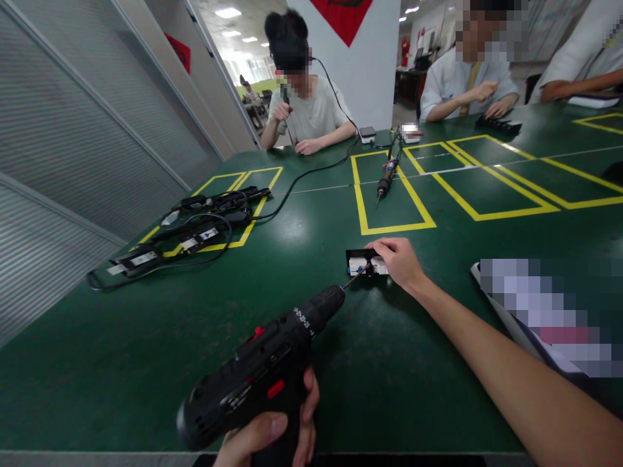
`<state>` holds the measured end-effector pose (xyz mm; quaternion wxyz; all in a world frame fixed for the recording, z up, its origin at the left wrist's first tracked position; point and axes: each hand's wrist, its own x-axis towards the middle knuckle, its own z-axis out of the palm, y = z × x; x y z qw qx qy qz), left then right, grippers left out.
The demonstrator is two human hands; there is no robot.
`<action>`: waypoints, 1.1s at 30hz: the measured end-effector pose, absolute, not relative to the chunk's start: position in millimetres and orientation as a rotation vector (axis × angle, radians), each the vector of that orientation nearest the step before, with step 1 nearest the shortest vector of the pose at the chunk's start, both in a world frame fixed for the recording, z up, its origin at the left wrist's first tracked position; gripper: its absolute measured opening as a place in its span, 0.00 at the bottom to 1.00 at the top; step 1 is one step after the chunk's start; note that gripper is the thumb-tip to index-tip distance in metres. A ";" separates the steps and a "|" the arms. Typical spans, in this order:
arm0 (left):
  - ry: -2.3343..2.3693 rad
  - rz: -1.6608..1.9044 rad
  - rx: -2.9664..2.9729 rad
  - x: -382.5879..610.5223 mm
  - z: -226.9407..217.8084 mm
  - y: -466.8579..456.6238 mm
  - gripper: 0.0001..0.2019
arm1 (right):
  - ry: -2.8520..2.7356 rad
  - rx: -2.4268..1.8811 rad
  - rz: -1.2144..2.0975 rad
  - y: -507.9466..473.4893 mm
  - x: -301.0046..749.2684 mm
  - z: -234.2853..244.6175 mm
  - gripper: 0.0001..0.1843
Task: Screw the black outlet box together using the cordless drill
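My left hand is closed round the grip of a black cordless drill with red buttons, at the near table edge. Its thin bit points up and right and meets a small black and white part lying on the green table. My right hand reaches in from the right. Its fingers are pressed down on that part and hide its right end.
Black strips with white labels and a looped cable lie at the left. A corded screwdriver rests in a yellow-taped box further back. Three people sit along the far edge. A blurred flat object lies at my right.
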<state>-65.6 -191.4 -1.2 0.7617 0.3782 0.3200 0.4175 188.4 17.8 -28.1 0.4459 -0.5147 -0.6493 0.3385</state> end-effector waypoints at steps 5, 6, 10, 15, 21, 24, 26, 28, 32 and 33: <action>0.690 0.911 0.814 -65.2 -1.2 -191.9 0.19 | -1.610 -1.273 0.834 18.5 188.1 -29.2 0.13; 0.689 0.912 0.812 -64.8 -0.9 -191.9 0.19 | -1.610 -1.276 0.835 18.5 187.9 -29.4 0.13; 0.690 0.908 0.807 -64.4 -0.9 -191.7 0.19 | -1.613 -1.280 0.845 18.5 187.7 -30.3 0.13; 0.691 0.902 0.809 -66.0 -2.8 -191.9 0.20 | -1.620 -1.280 0.850 20.1 188.8 -34.2 0.13; 0.674 0.909 0.821 -64.8 -0.5 -190.9 0.18 | -1.628 -1.278 0.843 20.7 188.6 -35.1 0.13; 0.672 0.911 0.826 -64.5 -0.6 -190.8 0.18 | -1.632 -1.276 0.841 19.9 188.2 -34.3 0.13; 0.671 0.911 0.828 -64.7 -1.4 -191.0 0.18 | -1.636 -1.276 0.838 19.2 188.1 -33.8 0.13; 0.670 0.913 0.831 -65.0 -2.0 -191.0 0.19 | -1.640 -1.277 0.831 18.6 188.1 -33.1 0.13; 0.664 0.920 0.840 -65.1 -1.6 -190.6 0.19 | -1.644 -1.275 0.812 18.5 188.5 -31.5 0.13; 0.662 0.919 0.838 -65.0 -1.3 -190.5 0.18 | -1.644 -1.275 0.810 18.7 188.7 -31.3 0.13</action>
